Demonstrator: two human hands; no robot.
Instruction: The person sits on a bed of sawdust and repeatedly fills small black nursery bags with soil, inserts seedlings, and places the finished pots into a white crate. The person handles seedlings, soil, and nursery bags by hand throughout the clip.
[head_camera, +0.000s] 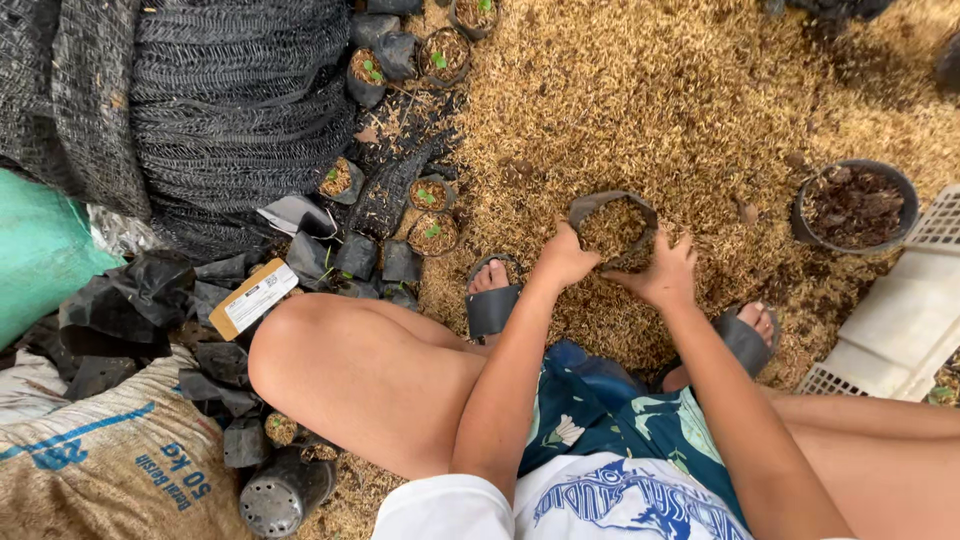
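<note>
A small black plastic nursery bag (612, 226) filled with rice husk stands on the husk-covered ground between my feet. My left hand (563, 258) grips its near left rim. My right hand (664, 272) holds its right side, fingers curled around the soft wall. The bag's mouth is open and faces up, with husk level near the rim. Both forearms reach down from my lap over my bent knees.
Loose rice husk (640, 90) covers the ground ahead. A black pot with dark soil (855, 205) stands at right beside a white plastic crate (905, 320). Several filled seedling bags (432, 232) and empty black bags (215, 365) lie at left, by rolled black netting (230, 110) and a printed sack (110, 465).
</note>
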